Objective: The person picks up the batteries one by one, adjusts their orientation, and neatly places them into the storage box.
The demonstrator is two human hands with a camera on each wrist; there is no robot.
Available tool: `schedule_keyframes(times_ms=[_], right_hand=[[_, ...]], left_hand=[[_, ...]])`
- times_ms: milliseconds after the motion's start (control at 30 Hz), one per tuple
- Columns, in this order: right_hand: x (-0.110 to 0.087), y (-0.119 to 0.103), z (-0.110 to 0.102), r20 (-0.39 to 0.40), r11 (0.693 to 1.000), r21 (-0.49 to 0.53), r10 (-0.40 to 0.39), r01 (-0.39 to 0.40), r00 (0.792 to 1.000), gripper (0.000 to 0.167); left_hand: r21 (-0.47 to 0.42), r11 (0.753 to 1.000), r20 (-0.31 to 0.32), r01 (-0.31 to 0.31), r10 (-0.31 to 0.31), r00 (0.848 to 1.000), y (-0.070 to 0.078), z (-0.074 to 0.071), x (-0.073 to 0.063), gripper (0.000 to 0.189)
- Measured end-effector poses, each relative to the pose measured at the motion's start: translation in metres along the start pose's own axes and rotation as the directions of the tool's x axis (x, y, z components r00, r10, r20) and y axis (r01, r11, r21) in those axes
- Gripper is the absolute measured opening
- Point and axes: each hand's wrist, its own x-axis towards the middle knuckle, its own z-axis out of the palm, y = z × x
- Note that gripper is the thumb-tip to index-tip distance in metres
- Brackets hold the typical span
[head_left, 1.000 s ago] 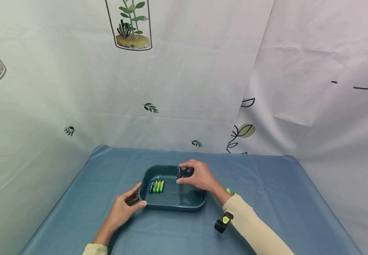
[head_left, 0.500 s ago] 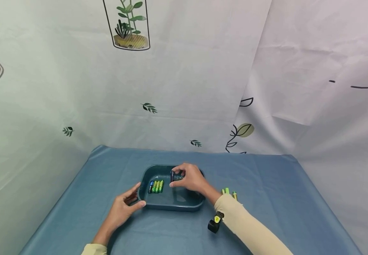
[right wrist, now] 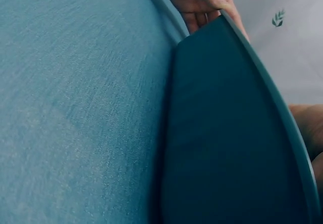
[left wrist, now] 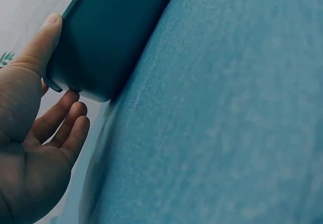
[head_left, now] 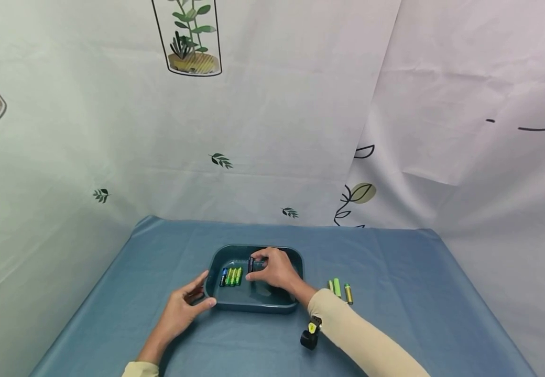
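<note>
A dark teal tray (head_left: 253,308) rests on the blue cloth. My left hand (head_left: 183,306) holds its left end; in the left wrist view the thumb (left wrist: 48,32) lies at the rim and fingertips (left wrist: 70,97) meet the corner. Over the tray's inside, my right hand (head_left: 276,269) pinches a dark battery (head_left: 251,264) upright between thumb and fingers. Left of it lie a blue-and-black battery (head_left: 224,276) and several green batteries (head_left: 233,276), side by side in a row. The right wrist view shows mostly the tray's outer wall (right wrist: 227,123), which hides most of the right hand.
Right of the tray, green batteries (head_left: 337,288) and a gold-and-green battery (head_left: 349,294) lie on the cloth (head_left: 395,314). A black wrist device (head_left: 309,339) hangs at the right sleeve. White printed fabric (head_left: 272,131) stands behind and at both sides.
My right hand has moved left and nearer with the dark battery, toward the row in the tray. The batteries on the cloth have come out from behind the right arm. The left hand stays put.
</note>
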Motion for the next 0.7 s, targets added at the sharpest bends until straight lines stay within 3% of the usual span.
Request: schedule_keyframes(times_ms=[333,700], right_hand=[[0.006,0.000,0.007,0.007,0.999,-0.009,0.045,-0.045,0.999,0.048],[0.012,0.001,0.013,0.041,0.998,-0.059,0.021,-0.018,0.999,0.048]], left_hand=[[0.003,1.000,-0.008,-0.030,0.031,1.000,0.000,0.002,0.000,0.074],[0.003,1.000,0.002,-0.017,0.017,1.000,0.000,0.001,0.000,0.075]])
